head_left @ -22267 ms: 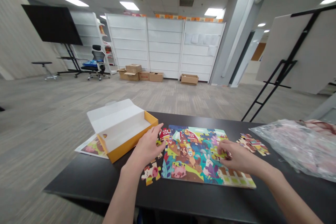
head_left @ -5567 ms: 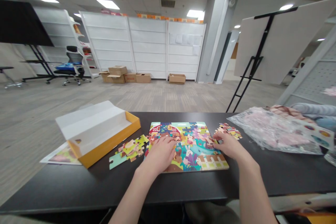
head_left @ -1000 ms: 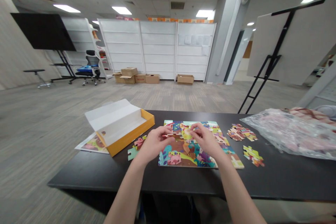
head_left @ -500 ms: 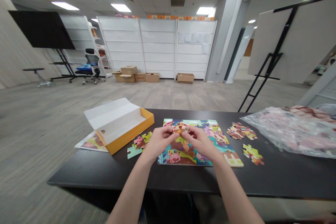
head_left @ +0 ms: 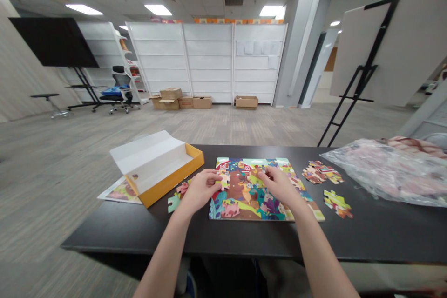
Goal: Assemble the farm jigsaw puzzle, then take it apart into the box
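Note:
A colourful jigsaw puzzle (head_left: 244,202) with farm animals lies on the black table. My left hand (head_left: 204,188) is over its left edge, thumb and fingers pinched on a light puzzle piece (head_left: 224,179). Above the upper middle of the puzzle, my right hand (head_left: 279,185) has its thumb and forefinger together at a yellow-green piece (head_left: 257,177); whether it grips that piece is hard to make out. Loose pink and green pieces (head_left: 173,203) lie left of the puzzle, partly behind my left hand. More loose pieces (head_left: 321,173) and a yellow-green cluster (head_left: 337,203) are at the right.
An open yellow box (head_left: 171,177) with a white lid stands on the black table (head_left: 139,233) at the left, over a printed sheet (head_left: 120,192). A clear plastic bag (head_left: 384,174) with pink contents covers the table's right part.
My hands have moved apart from over the puzzle's middle, the left one leftward and the right one rightward. A light piece now shows at my left fingertips.

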Demonstrator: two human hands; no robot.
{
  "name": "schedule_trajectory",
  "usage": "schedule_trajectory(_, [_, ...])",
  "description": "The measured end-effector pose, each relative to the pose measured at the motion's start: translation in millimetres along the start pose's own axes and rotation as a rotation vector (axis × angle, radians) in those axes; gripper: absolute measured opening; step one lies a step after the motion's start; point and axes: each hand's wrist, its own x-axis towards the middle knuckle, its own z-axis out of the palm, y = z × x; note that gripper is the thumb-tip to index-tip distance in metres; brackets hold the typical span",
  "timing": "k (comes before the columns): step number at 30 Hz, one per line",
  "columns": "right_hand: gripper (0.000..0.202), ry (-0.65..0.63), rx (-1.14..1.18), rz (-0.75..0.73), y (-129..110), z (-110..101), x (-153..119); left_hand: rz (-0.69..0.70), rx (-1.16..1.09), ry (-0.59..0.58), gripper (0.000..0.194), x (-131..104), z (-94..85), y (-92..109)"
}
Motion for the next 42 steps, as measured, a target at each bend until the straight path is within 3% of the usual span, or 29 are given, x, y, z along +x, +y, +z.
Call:
schedule_trajectory(6, [0.035,-0.014,-0.002,0.011,-1,-2,-1,0.082,0.306,0.006,0.019,-1,0.3,3])
schedule_trajectory(11, [0.034,-0.006,0.001,-0.003,-3,-3,-2,0.109,0.421,-0.027,0.017,-3,-4.2,7])
schedule_trajectory(21, [0.036,-0.013,0.004,0.019,-8,-4,-2,0.094,0.437,-0.125,0.029,-13,-15.3,5])
schedule_trajectory(32, [0.037,-0.005,0.002,0.001,-8,-3,-2,0.146,0.461,-0.201,0.026,-14,-16.8,7])
schedule_trajectory(42, [0.036,0.007,0.000,-0.019,-5,-3,-2,0.140,0.468,-0.178,0.025,-14,-16.3,7])
